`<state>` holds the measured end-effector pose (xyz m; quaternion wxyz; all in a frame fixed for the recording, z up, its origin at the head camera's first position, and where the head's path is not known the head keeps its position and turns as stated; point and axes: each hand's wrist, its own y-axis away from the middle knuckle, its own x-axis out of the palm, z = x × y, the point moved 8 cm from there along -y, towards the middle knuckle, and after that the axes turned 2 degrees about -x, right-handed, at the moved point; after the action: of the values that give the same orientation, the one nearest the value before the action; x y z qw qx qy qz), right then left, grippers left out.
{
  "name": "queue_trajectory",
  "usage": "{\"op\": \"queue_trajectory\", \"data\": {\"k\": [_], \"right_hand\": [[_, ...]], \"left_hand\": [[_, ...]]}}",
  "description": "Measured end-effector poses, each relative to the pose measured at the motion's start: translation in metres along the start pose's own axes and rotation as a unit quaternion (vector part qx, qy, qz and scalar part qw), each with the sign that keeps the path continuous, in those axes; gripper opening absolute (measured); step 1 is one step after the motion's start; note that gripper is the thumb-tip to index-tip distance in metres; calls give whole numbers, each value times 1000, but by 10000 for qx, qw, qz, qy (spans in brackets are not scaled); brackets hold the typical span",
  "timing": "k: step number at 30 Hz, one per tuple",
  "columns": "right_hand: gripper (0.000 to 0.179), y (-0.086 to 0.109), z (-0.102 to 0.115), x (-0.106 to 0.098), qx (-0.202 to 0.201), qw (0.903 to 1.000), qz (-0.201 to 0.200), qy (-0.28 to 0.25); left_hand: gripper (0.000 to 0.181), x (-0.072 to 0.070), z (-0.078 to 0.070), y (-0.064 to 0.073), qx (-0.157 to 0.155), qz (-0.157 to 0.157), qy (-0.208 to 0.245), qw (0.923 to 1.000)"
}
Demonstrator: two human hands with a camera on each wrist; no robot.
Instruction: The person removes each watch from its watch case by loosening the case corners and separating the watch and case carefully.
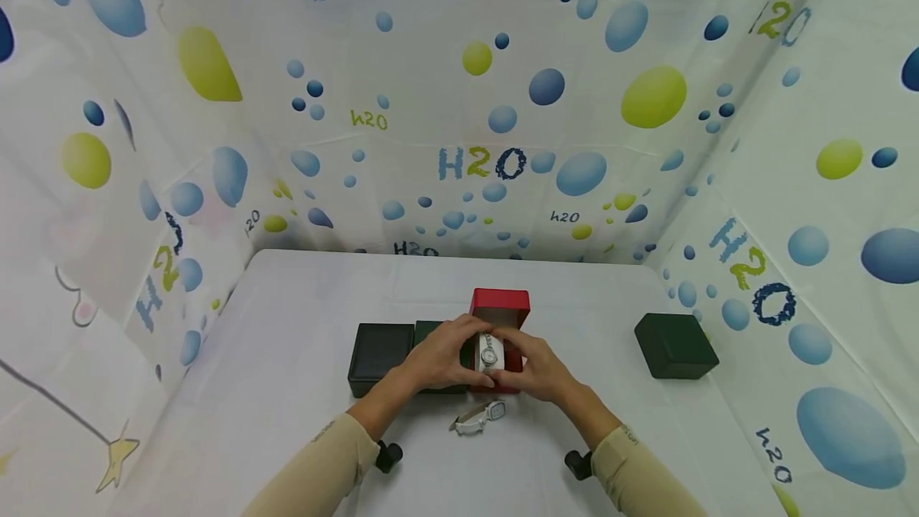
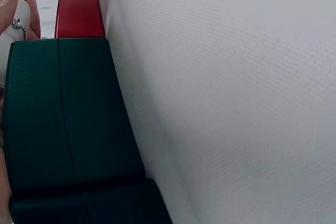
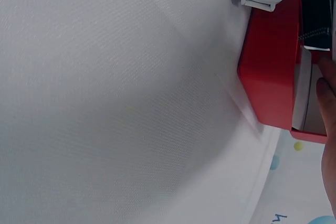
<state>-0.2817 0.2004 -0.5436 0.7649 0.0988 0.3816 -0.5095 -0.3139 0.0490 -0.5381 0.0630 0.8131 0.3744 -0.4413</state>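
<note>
Both hands meet over an open red box (image 1: 500, 298) at the middle of the table. Between them is a white cushion (image 2: 20, 15) with a small silver wristwatch (image 1: 489, 357) around it. My left hand (image 1: 447, 355) grips the cushion's left side, and my right hand (image 1: 537, 371) holds its right side, fingers curved at the far end and thumbs at the near end. In the right wrist view, the right fingers reach into the box's opening. A white wristwatch (image 1: 479, 418) with a squarish dial lies on the table just in front of the box.
Left of the red box stand a dark green box (image 1: 429, 330), partly behind the left hand, and a black-looking box (image 1: 380, 353). Another dark green box (image 1: 676, 346) sits apart at the right. A patterned curtain (image 1: 431, 102) borders the white table (image 1: 287, 389).
</note>
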Motion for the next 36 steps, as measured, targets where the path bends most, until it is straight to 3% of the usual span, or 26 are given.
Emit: {"op": "queue_trajectory", "data": {"k": [12, 20, 27, 36], "right_hand": [[67, 1, 2, -1, -166, 9997, -53, -167], [68, -1, 5, -2, -407, 9991, -98, -79], [72, -1, 10, -3, -502, 9978, -157, 409], [72, 0, 10, -4, -411, 9980, -98, 460]], "left_hand": [[88, -1, 2, 1, -193, -72, 295, 9994], [87, -3, -1, 2, -87, -115, 364, 9992], [94, -2, 1, 2, -194, 9, 365, 9991], [84, -4, -4, 0, 171, -50, 290, 9994]]}}
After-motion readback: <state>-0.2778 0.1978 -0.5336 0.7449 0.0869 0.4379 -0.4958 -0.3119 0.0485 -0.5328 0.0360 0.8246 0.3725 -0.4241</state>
